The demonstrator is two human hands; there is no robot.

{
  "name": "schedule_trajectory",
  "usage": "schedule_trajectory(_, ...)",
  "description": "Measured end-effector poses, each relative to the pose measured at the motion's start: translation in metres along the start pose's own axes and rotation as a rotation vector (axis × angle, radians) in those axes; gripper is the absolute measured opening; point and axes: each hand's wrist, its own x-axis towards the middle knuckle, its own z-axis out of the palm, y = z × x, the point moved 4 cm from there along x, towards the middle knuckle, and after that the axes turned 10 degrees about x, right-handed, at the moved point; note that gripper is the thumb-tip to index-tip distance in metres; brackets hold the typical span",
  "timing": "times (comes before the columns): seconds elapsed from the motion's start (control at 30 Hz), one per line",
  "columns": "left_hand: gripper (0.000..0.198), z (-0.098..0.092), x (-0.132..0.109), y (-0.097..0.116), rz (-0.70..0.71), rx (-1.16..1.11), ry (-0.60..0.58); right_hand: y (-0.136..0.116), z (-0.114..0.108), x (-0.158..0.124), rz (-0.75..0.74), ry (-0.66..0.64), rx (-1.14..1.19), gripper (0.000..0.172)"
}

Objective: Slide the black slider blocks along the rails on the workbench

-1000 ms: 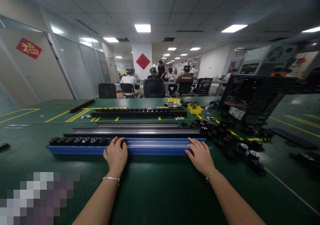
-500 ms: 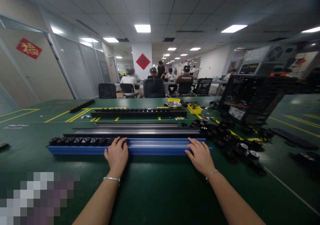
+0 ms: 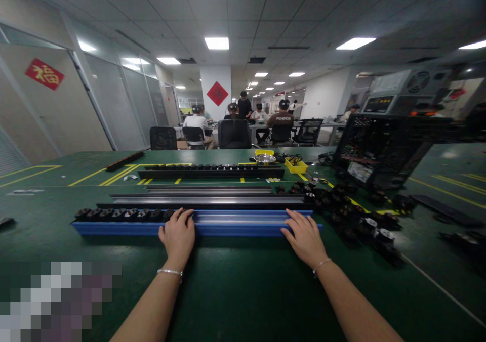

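Note:
A long blue channel strip (image 3: 235, 228) lies across the green table in front of me, with a row of small black socket-like modules (image 3: 130, 214) seated in its left part. My left hand (image 3: 177, 233) grips the strip near its middle, fingers bent over the top beside the last visible module and thumb on the front wall. Toward the right end my right hand (image 3: 304, 233) holds the same strip, its fingers reaching across the channel and its thumb at the front. What lies under the fingers is hidden.
Black channel strips (image 3: 212, 201) lie just behind the blue one. Farther back stands another black strip (image 3: 212, 173) with modules. Loose black modules (image 3: 337, 200) are heaped at right, near an open computer case (image 3: 374, 150), a yellow bin (image 3: 295, 166) and a metal dish (image 3: 265, 158).
My hands and the blue strip have not visibly moved. In the background, a standing person has shifted slightly.

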Motion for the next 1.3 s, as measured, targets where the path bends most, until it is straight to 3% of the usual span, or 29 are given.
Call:
schedule_trajectory(0.93,0.028,0.0071,0.0019,-0.0007,0.064,-0.062,0.010,-0.0003,0.0007,-0.0001,0.009,-0.009,-0.014,0.030)
schedule_trajectory(1.3,0.027,0.0034,-0.0010,0.0064,0.093,-0.096,-0.040,0.0021,0.0026,0.0001,-0.001,-0.001,-0.014,0.031)
